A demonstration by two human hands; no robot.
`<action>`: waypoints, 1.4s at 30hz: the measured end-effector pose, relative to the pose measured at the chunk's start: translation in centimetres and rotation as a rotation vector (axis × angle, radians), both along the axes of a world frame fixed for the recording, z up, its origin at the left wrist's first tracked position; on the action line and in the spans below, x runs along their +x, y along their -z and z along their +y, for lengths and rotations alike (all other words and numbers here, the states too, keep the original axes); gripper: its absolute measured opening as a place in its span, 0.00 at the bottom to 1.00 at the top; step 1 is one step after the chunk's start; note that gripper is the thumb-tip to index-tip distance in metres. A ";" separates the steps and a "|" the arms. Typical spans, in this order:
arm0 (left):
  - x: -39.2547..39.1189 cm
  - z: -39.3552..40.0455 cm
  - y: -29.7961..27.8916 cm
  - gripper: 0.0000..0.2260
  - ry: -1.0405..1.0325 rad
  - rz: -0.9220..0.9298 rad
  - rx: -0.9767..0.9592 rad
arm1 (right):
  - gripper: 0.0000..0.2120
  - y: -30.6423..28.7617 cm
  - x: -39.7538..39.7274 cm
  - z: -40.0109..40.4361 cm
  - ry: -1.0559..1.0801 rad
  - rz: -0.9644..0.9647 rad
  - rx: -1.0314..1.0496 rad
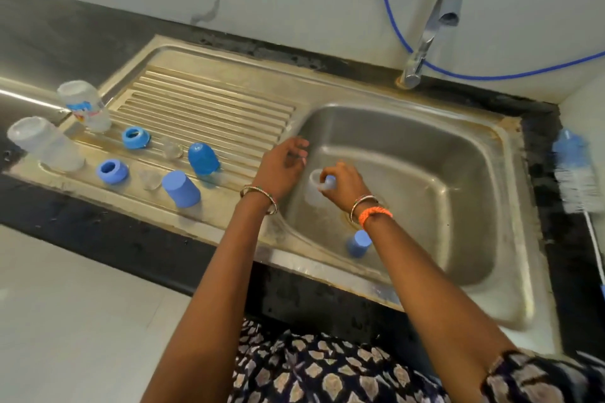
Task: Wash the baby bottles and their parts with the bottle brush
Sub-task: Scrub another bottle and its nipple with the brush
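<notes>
1. Baby bottle (pixel 312 188), clear and blurred, is over the sink basin (pixel 425 173) near its left wall, with the right hand (pixel 343 186) pinching a blue ring (pixel 329 182) at its mouth.
2. Left hand (pixel 284 163) hovers beside it, fingers loosely curled, grasping nothing.
3. Bottle brush (pixel 576 173) lies on the bench's right edge.
4. Washed bottles (pixel 83 106), collars (pixel 136 137) and caps (pixel 203 158) stand on the drainboard.

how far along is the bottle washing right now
Mostly done, it seems: two bottles, two rings, two teats and two caps sit on the drainboard. In hand: the right hand holds a small blue part at a clear bottle in the sink. Left: that bottle and a blue cap. The brush lies aside.
</notes>
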State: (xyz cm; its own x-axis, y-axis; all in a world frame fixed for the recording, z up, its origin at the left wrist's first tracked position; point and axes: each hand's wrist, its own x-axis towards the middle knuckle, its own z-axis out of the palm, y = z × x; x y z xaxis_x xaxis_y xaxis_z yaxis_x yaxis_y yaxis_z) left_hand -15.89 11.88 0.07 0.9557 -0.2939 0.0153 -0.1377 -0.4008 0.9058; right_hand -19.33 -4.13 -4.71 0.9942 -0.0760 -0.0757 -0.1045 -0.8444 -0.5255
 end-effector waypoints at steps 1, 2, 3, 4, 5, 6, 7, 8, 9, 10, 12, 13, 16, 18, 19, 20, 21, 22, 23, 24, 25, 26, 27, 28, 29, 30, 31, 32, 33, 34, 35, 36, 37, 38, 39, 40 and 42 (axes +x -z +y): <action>0.0 0.3 0.1 0.11 -0.010 0.006 -0.008 | 0.08 0.9 0.1 0.2 -0.008 0.031 -0.022; -0.1 0.5 0.2 0.09 -0.011 0.018 -0.013 | 0.08 1.5 0.1 0.4 -0.018 0.061 -0.045; -0.1 0.7 0.4 0.08 -0.010 0.040 -0.027 | 0.08 2.1 0.1 0.4 -0.024 0.096 -0.062; -0.2 0.8 0.6 0.07 -0.014 0.065 -0.032 | 0.08 2.4 0.0 0.4 -0.028 0.115 -0.074; -0.3 0.9 0.9 0.07 -0.023 0.080 -0.036 | 0.08 2.8 0.0 0.3 -0.022 0.127 -0.072; -0.4 0.9 1.1 0.08 -0.034 0.091 -0.033 | 0.08 2.9 -0.1 0.3 -0.009 0.130 -0.065; -0.4 0.8 1.3 0.08 -0.039 0.100 -0.035 | 0.07 3.0 -0.2 0.2 0.004 0.132 -0.057; -0.4 0.7 1.3 0.08 -0.036 0.106 -0.038 | 0.07 3.1 -0.3 0.1 0.008 0.136 -0.058; -0.4 0.5 1.5 0.08 -0.030 0.113 -0.041 | 0.07 3.1 -0.4 0.0 0.010 0.142 -0.056; -0.4 0.3 1.6 0.08 -0.021 0.122 -0.044 | 0.08 3.1 -0.5 -0.2 0.013 0.149 -0.052; -0.3 0.0 1.7 0.09 -0.010 0.137 -0.048 | 0.11 3.0 -0.6 -0.4 0.024 0.148 -0.021; -0.2 -0.2 1.7 0.10 -0.005 0.142 -0.049 | 0.12 3.1 -0.7 -0.4 0.030 0.139 0.001; -0.3 -0.6 1.6 0.11 0.014 0.147 -0.052 | 0.13 3.2 -1.1 -0.3 0.070 0.084 0.064; -0.4 -0.8 1.6 0.11 0.020 0.154 -0.051 | 0.13 3.4 -1.4 -0.5 0.103 0.069 0.105; -0.4 -0.8 1.7 0.11 0.023 0.160 -0.048 | 0.13 3.5 -1.6 -0.6 0.105 0.075 0.118; -0.5 -0.8 1.7 0.11 0.030 0.168 -0.044 | 0.14 3.5 -1.7 -0.7 0.102 0.076 0.121; -0.5 -0.7 1.8 0.12 0.035 0.176 -0.041 | 0.14 3.5 -1.9 -0.7 0.111 0.063 0.127; -0.6 -0.7 1.9 0.12 0.040 0.184 -0.046 | 0.15 3.2 -2.2 -0.5 0.147 0.025 0.151; -0.7 -0.7 1.8 0.11 0.036 0.200 -0.068 | 0.16 2.7 -2.5 -0.3 0.210 -0.030 0.197; -0.7 -0.8 1.5 0.11 0.025 0.226 -0.109 | 0.20 1.8 -2.7 0.0 0.285 -0.107 0.249; -0.7 -1.0 1.0 0.09 0.010 0.266 -0.162 | 0.24 0.7 -2.8 0.4 0.356 -0.183 0.288; -0.8 -1.3 0.2 0.07 0.003 0.321 -0.220 | 0.28 -0.6 -2.7 0.8 0.404 -0.256 0.298; -0.8 -1.8 -0.9 0.06 0.014 0.386 -0.265 | 0.29 -2.1 -2.4 0.9 0.427 -0.327 0.294; -0.8 -2.3 -2.0 0.07 0.042 0.454 -0.292 | 0.28 -3.8 -2.0 1.1 0.423 -0.385 0.298; -0.7 -3.0 -3.3 0.09 0.091 0.508 -0.313 | 0.25 -5.3 -1.6 1.0 0.403 -0.435 0.322; -0.6 -3.6 -4.6 0.11 0.149 0.537 -0.348 | 0.20 -7.0 -1.0 0.9 0.376 -0.480 0.359; -0.4 -4.2 -5.7 0.12 0.199 0.532 -0.400 | 0.15 -8.6 -0.5 0.8 0.362 -0.521 0.400; -0.3 -4.7 -7.0 0.12 0.228 0.503 -0.468 | 0.11 -10.3 -0.2 0.4 0.365 -0.553 0.436; -0.1 -5.0 -8.1 0.10 0.225 0.465 -0.535 | 0.09 -11.9 -0.1 0.0 0.372 -0.569 0.479; 0.1 -5.1 -9.3 0.07 0.211 0.436 -0.597 | 0.08 -13.6 -0.2 -0.5 0.366 -0.579 0.518; 0.3 -5.2 -10.4 0.05 0.204 0.418 -0.638 | 0.07 -15.0 -0.4 -1.1 0.343 -0.585 0.538; 0.4 -5.2 -11.3 0.04 0.216 0.413 -0.661 | 0.08 -16.2 -0.9 -1.5 0.321 -0.586 0.545; 0.4 -5.2 -12.3 0.05 0.255 0.405 -0.659 | 0.08 -17.4 -1.5 -2.0 0.314 -0.598 0.551; 0.3 -5.2 -13.0 0.06 0.304 0.400 -0.644 | 0.09 -18.5 -2.3 -2.2 0.320 -0.612 0.563; 0.1 -5.1 -13.6 0.07 0.352 0.399 -0.634 | 0.08 -19.3 -3.0 -2.2 0.335 -0.626 0.577; -0.1 -5.1 -14.2 0.07 0.394 0.396 -0.639 | 0.08 -20.2 -3.6 -2.3 0.345 -0.643 0.585; -0.4 -4.7 -14.8 0.08 0.461 0.368 -0.688 | 0.08 -21.6 -4.8 -2.1 0.345 -0.642 0.588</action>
State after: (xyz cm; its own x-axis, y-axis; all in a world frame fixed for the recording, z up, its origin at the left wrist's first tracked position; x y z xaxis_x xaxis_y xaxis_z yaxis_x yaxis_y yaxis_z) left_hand -16.27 7.20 14.86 0.7247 -0.6875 0.0455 0.1955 0.2686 0.9432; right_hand -24.10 -6.23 16.85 0.7890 -0.4981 0.3599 0.1584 -0.4010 -0.9023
